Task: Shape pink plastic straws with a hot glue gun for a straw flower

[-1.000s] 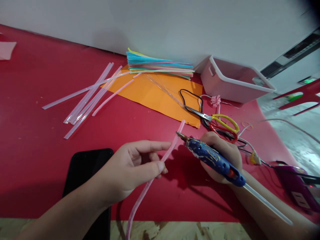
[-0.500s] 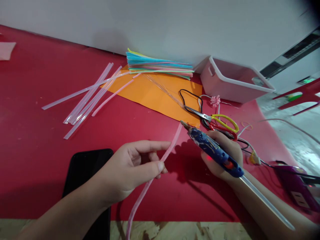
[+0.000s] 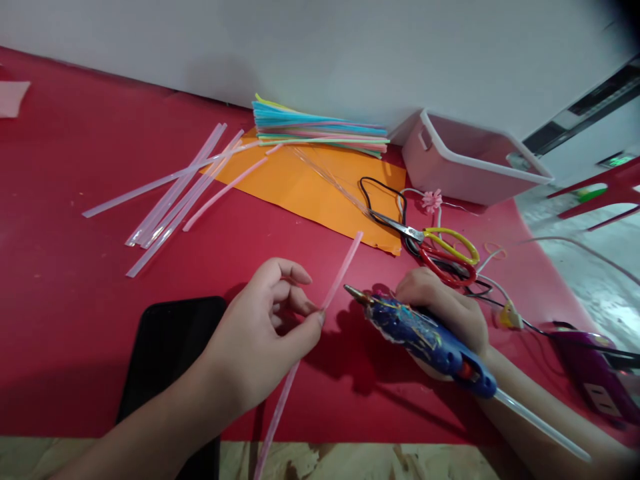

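A long pink pipe cleaner (image 3: 343,272) is pinched between the thumb and a finger of my left hand (image 3: 273,327). Its upper end points up and right, and its lower part hangs past the table's front edge. My right hand (image 3: 445,310) is wrapped round a blue glue gun (image 3: 425,340) smeared with dried glue. The gun's metal nozzle points left, just right of the pipe cleaner and apart from it. A clear glue stick (image 3: 543,423) sticks out of its back end. Beyond the right hand lie scissors (image 3: 440,247) with one yellow and one red handle.
Several glue sticks (image 3: 173,190) lie at the left. A bundle of coloured pipe cleaners (image 3: 320,127) rests by orange paper (image 3: 300,187). A pink bin (image 3: 450,160) stands at the back right. A black phone (image 3: 170,360) lies under my left forearm; cords and a purple power strip (image 3: 590,373) are at right.
The glue gun has moved down, its nozzle away from the pipe cleaner's upper end. My left hand's index finger has come off the pipe cleaner; the thumb still pinches it.
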The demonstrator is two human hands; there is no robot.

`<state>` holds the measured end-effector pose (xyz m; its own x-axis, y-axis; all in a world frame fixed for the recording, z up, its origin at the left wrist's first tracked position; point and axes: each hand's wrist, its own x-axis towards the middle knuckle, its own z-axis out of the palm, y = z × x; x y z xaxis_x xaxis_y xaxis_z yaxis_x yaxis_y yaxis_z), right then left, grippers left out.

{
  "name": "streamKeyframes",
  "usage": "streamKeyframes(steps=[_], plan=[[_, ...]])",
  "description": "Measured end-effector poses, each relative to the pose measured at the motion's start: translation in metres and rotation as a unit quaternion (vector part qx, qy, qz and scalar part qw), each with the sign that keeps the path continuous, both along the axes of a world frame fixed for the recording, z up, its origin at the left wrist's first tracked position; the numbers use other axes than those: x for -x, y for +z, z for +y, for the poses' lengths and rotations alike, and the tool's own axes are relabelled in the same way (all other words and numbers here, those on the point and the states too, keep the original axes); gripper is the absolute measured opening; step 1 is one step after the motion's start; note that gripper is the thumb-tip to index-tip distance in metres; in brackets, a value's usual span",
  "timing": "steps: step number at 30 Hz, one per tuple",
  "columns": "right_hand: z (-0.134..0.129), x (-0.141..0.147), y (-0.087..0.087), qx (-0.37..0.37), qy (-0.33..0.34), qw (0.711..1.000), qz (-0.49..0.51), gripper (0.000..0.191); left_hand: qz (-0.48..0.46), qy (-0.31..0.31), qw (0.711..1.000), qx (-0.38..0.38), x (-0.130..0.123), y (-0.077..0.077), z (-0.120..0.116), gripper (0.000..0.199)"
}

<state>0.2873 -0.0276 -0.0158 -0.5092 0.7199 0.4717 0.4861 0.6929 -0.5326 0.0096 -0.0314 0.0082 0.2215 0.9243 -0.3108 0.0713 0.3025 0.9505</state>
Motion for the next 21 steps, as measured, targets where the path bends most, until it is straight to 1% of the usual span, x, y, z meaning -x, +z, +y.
streamKeyframes(steps=[2, 5, 10, 14, 21], plan=[[0.0008, 0.0011, 0.0009, -0.002, 0.017, 1.0, -0.025, 0.009, 0.015, 0.004, 1.0, -0.013, -0.0005, 0.0004, -0.0006, 0.031], [0.0013, 0.0038, 0.001, -0.018, 0.021, 0.999, -0.037, 0.011, 0.01, 0.014, 1.0, -0.025, -0.0008, -0.0009, -0.0015, 0.031], [0.0028, 0.0059, 0.0, -0.02, 0.044, 0.998, -0.047, 0.013, -0.056, 0.004, 0.998, -0.035, 0.0005, -0.0047, -0.0024, 0.029], [0.0031, 0.0049, -0.0003, -0.019, 0.034, 0.998, -0.04, 0.009, -0.12, -0.004, 0.992, -0.03, 0.0018, -0.0043, -0.002, 0.028], [0.0019, 0.0036, -0.0004, -0.022, 0.025, 0.999, -0.033, 0.009, -0.163, -0.01, 0.986, -0.029, 0.0017, -0.0054, -0.0006, 0.027]])
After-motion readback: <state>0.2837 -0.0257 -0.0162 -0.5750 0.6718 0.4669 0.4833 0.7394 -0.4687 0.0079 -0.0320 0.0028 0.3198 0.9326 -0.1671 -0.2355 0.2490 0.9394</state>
